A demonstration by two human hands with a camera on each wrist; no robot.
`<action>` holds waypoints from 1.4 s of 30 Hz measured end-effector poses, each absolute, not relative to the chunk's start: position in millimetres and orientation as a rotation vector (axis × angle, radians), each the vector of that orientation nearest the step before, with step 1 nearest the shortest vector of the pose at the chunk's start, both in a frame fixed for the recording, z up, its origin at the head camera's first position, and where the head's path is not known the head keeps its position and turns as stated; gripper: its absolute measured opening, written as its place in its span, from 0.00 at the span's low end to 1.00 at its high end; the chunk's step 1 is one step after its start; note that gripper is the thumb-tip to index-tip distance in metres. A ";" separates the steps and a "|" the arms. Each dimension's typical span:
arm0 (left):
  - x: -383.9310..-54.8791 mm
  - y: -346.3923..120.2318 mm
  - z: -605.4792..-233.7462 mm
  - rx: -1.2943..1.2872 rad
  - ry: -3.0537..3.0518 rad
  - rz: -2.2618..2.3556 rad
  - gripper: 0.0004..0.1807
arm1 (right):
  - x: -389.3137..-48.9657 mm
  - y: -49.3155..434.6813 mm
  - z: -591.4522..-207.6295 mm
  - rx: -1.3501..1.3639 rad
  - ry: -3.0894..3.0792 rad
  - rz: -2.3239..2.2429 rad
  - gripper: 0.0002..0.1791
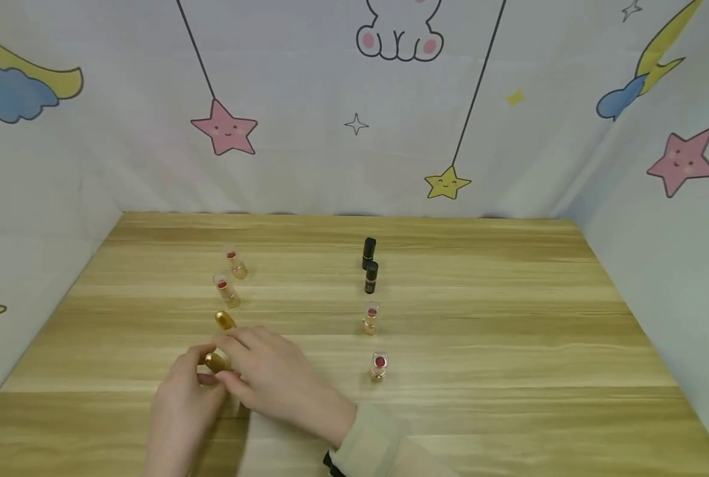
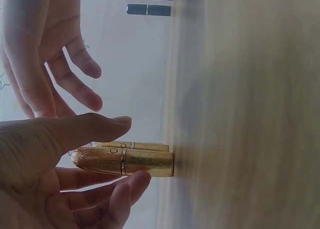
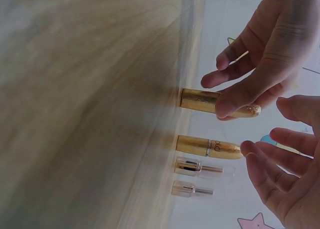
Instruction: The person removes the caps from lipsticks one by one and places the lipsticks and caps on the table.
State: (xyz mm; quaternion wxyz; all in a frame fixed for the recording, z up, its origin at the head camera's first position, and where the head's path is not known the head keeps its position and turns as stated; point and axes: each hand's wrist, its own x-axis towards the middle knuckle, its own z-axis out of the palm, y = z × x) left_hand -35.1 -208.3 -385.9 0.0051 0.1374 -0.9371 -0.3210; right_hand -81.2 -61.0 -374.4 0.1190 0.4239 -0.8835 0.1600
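Pinching one gold lipstick (image 1: 215, 362), the left hand (image 1: 183, 396) sits beside the loosely spread right hand (image 1: 271, 371) (another gold tube (image 1: 224, 320) stands just beyond).

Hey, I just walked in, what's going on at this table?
A person is working with both hands at a wooden table. The left hand has its thumb and fingers around the nearest gold tube, which is upright; whether they grip it is hard to tell. The right hand is close by, holding nothing. Just beyond stand another gold tube and two clear-capped lipsticks, making a row on the left. A second row, to the right, has two more clear-capped lipsticks nearer and two black tubes farther off.
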 end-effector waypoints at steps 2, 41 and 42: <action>-36.6 -209.4 -388.4 0.419 -2.925 -1.008 0.28 | -81.9 -63.2 -374.7 1.237 -2.600 0.487 0.23; -47.3 -223.3 -402.3 0.354 -2.997 -0.834 0.06 | -89.2 -93.1 -378.8 1.271 -2.664 0.433 0.08; -47.5 -223.1 -402.2 0.357 -2.999 -0.834 0.06 | -89.6 -93.2 -378.8 1.272 -2.662 0.427 0.08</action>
